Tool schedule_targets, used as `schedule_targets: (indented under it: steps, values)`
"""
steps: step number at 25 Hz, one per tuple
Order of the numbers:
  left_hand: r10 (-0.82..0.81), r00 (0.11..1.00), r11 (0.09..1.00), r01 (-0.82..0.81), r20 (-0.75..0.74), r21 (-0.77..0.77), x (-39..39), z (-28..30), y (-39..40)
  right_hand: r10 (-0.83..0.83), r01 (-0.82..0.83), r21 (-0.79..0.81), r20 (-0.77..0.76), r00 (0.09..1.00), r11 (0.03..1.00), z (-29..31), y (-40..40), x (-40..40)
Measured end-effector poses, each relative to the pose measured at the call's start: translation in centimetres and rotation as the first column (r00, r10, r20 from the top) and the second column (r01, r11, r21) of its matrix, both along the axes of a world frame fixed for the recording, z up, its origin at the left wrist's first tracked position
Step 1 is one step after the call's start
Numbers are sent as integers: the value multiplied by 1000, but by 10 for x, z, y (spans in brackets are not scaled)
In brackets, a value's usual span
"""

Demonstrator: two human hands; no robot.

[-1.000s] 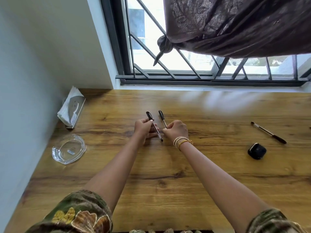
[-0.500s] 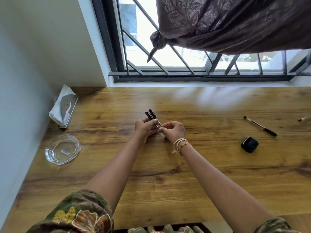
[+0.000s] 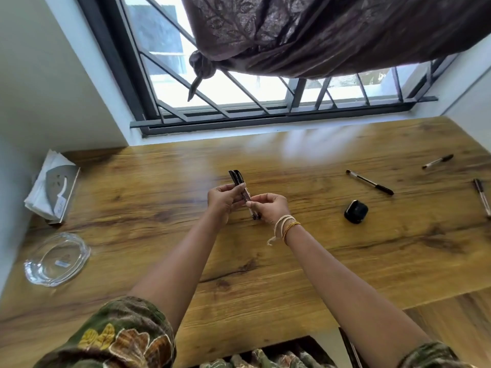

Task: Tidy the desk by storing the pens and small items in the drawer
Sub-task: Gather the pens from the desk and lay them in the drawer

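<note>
Two black-capped pens [image 3: 240,184] lie side by side as a pair, held over the middle of the wooden desk [image 3: 265,261]. My left hand [image 3: 221,201] grips them near the caps and my right hand [image 3: 271,207] pinches their lower ends. A third pen [image 3: 369,182] lies loose on the desk to the right. Further right lie two other pens: one [image 3: 437,161] near the back and one [image 3: 482,196] at the frame edge. A small black case [image 3: 356,211] sits just in front of the third pen.
A glass dish [image 3: 57,258] rests at the near left. A tissue holder [image 3: 53,188] stands against the left wall. A barred window [image 3: 239,102] with a knotted brown curtain [image 3: 318,35] runs behind the desk. A dark opening [image 3: 305,351] shows under the front edge.
The two pens, held apart a second ago, have been brought together into one bundle. The view has shifted right, showing two other pens at the far right.
</note>
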State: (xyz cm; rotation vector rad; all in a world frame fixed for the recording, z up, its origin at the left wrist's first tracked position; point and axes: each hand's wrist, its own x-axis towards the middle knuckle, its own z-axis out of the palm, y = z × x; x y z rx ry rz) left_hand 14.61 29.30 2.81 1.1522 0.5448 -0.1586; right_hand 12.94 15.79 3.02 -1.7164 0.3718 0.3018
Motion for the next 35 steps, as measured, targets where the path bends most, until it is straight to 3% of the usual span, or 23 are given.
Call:
schedule_targets:
  steps: [7, 16, 18, 20, 22, 24, 31, 35]
  values:
    - [-31, 1000, 995, 31, 0, -98, 19, 13, -61, -161, 176, 204, -87, 983, 963, 7, -59, 13]
    - [-98, 995, 991, 98, 3, -88, 44, 18, -110, -131, 149, 174, -113, 985, 973, 15, -108, 37]
    - [-92, 996, 992, 90, -13, -91, 49, 16, -121, -161, 165, 75, -63, 985, 983, 15, -116, 39]
    - [-91, 996, 992, 89, -25, -88, 53, 13, -132, -226, 235, -146, 75, 971, 961, 16, -128, 44]
    - [-102, 994, 992, 98, -39, -78, 56, 9, -142, -248, 317, -357, 228, 942, 879, 20, -145, 51]
    - [-117, 992, 991, 113, -54, -73, 57, 5, -151, -221, 339, -501, 282, 934, 796, 19, -167, 61]
    - [-149, 986, 988, 145, -78, -47, 67, 1, -167, -111, 303, -772, 292, 950, 558, 0, -222, 85]
    - [-155, 983, 988, 154, -94, -26, 73, -2, -171, -60, 177, -868, 169, 984, 463, -6, -237, 93]
